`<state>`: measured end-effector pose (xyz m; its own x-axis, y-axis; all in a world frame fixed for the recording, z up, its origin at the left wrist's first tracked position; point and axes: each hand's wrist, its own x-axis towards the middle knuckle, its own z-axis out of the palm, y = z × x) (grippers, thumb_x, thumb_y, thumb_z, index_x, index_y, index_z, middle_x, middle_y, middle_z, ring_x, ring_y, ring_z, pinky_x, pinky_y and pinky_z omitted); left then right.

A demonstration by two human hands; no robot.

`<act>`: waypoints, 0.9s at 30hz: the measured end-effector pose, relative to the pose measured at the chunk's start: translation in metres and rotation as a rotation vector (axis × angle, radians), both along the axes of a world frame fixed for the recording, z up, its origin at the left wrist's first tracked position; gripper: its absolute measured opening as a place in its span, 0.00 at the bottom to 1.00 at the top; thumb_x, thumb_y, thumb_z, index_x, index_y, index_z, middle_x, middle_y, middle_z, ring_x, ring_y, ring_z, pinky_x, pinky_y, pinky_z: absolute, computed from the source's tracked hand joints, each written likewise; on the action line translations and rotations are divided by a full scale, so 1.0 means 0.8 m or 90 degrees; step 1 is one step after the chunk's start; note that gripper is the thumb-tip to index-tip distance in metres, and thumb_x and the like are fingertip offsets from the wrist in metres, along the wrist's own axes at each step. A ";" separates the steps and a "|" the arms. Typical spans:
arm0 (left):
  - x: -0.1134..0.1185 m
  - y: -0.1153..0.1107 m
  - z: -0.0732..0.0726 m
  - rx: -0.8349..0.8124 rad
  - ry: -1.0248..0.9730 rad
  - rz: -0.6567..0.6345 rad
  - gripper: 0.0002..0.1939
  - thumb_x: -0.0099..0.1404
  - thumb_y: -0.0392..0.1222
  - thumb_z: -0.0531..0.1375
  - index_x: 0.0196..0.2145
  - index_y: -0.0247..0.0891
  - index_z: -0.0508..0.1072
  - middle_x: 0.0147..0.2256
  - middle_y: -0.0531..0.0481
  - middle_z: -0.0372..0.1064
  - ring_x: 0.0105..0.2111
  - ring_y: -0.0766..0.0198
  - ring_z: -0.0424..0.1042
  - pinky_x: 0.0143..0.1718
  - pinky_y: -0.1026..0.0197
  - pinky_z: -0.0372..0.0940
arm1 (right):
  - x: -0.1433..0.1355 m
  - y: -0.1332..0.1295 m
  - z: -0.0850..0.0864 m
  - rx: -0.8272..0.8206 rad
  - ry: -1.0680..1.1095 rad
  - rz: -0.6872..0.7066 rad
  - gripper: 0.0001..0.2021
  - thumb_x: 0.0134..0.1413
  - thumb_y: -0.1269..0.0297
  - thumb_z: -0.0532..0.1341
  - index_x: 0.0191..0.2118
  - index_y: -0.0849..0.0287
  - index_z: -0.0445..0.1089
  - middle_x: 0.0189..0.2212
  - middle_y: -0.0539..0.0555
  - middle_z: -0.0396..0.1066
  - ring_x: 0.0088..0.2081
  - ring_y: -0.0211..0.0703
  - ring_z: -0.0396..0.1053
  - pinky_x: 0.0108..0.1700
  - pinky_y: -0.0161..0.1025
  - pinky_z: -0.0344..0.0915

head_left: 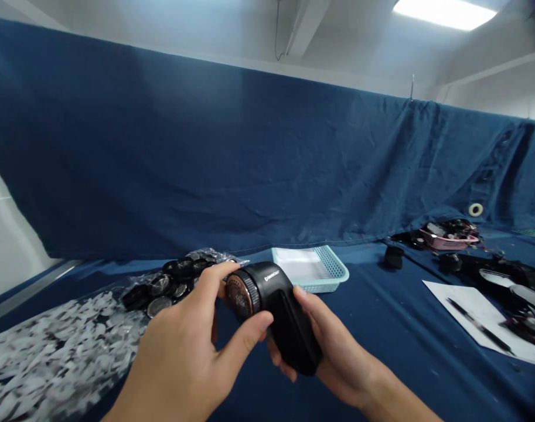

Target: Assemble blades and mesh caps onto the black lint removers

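Observation:
A black fabric shaver (289,316) with a ribbed collar and a copper-coloured perforated head is held up over the table, its head pointing left. My right hand (337,351) wraps round the handle from the right, thumb on its edge. Around the round head, my left hand (192,340) closes with thumb below and fingers above and behind it. Part of the left fingers is hidden by the shaver. Behind it stands a light blue plastic basket (337,272) with white paper inside.
At left lie a clear bag of black round parts (174,281) and a bag of small white pieces (65,351). To the right are a paper sheet with a pen (482,328), black parts and a pink basket (452,241). A blue cloth (205,146) hangs behind the table.

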<state>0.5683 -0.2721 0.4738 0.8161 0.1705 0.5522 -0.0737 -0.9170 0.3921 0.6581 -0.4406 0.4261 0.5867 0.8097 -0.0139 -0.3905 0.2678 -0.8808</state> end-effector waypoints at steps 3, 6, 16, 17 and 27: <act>0.002 0.011 0.003 -0.065 0.036 -0.004 0.26 0.62 0.60 0.55 0.54 0.49 0.59 0.31 0.53 0.74 0.26 0.56 0.74 0.26 0.59 0.67 | -0.002 -0.002 0.006 0.040 0.002 0.030 0.27 0.63 0.46 0.49 0.43 0.67 0.72 0.34 0.60 0.72 0.28 0.39 0.68 0.25 0.32 0.62; 0.007 0.018 0.001 -0.112 0.031 0.017 0.24 0.63 0.60 0.55 0.53 0.49 0.61 0.30 0.55 0.73 0.26 0.58 0.73 0.26 0.60 0.66 | -0.005 -0.003 0.007 0.065 0.018 0.069 0.20 0.61 0.54 0.55 0.51 0.63 0.69 0.43 0.62 0.71 0.31 0.41 0.70 0.24 0.32 0.64; 0.024 0.027 0.006 -0.136 0.002 -0.194 0.28 0.54 0.53 0.66 0.51 0.46 0.66 0.52 0.46 0.65 0.50 0.50 0.66 0.50 0.54 0.63 | 0.003 0.002 -0.010 0.112 0.384 0.263 0.32 0.50 0.40 0.50 0.36 0.71 0.69 0.26 0.55 0.65 0.16 0.28 0.52 0.15 0.28 0.44; 0.024 0.032 0.006 -0.191 0.029 -0.259 0.30 0.53 0.54 0.68 0.52 0.47 0.66 0.55 0.47 0.63 0.52 0.50 0.65 0.51 0.55 0.63 | 0.003 0.002 -0.015 0.102 0.390 0.293 0.33 0.49 0.39 0.50 0.37 0.70 0.69 0.26 0.55 0.65 0.15 0.29 0.52 0.15 0.29 0.43; 0.027 0.049 -0.001 -0.358 0.067 -0.570 0.28 0.43 0.56 0.71 0.40 0.43 0.73 0.49 0.43 0.69 0.54 0.44 0.64 0.58 0.44 0.54 | -0.018 0.024 -0.046 0.074 0.273 0.316 0.39 0.43 0.34 0.46 0.41 0.70 0.67 0.23 0.56 0.68 0.19 0.35 0.63 0.20 0.31 0.53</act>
<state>0.5901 -0.2327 0.4733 0.8095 -0.3080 0.4999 -0.5732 -0.2299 0.7865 0.6435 -0.4212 0.3897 0.1063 0.9926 -0.0586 -0.8011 0.0505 -0.5964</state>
